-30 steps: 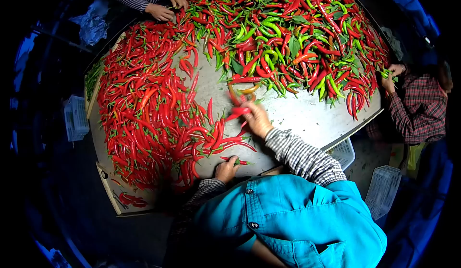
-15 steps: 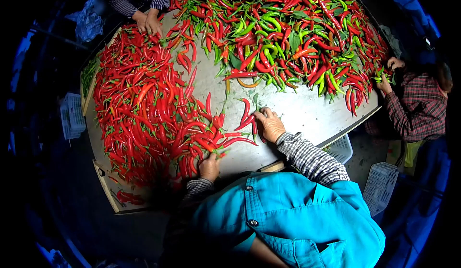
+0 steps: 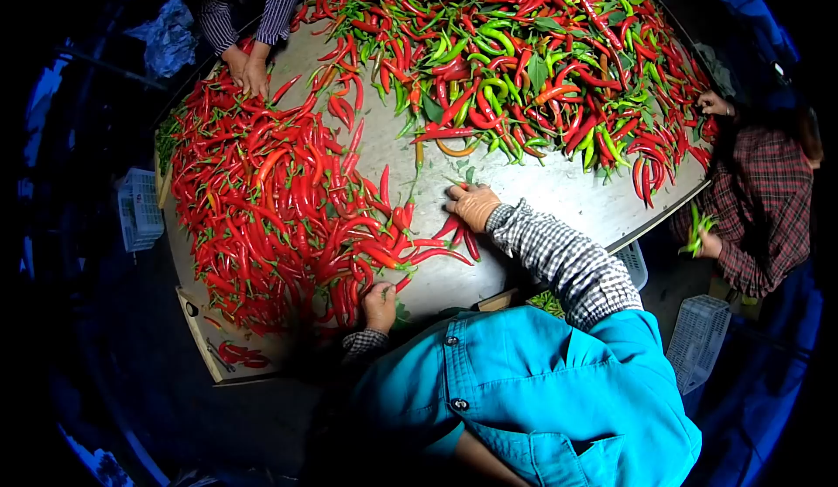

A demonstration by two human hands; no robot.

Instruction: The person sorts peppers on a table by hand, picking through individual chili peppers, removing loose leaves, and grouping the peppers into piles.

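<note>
My left hand is at the near edge of the red chili pepper pile, fingers curled. A red chili pepper sticks out beside its fingertips. Over the middle of the table, my right hand is closed on red chili peppers, largely covered by the fingers. Several red chili peppers lie just below that hand, some reaching toward the pile. A small green leaf rests just above the right hand.
Mixed red and green chili peppers cover the table's far side. Across the top left, a co-worker's hands touch the red pile. At right, another person's hand holds green chili peppers. Plastic crates stand below.
My right hand has shifted slightly left and up, onto the red chili peppers. My left hand stays nearly in place. The right-hand co-worker has carried green chili peppers down off the table.
</note>
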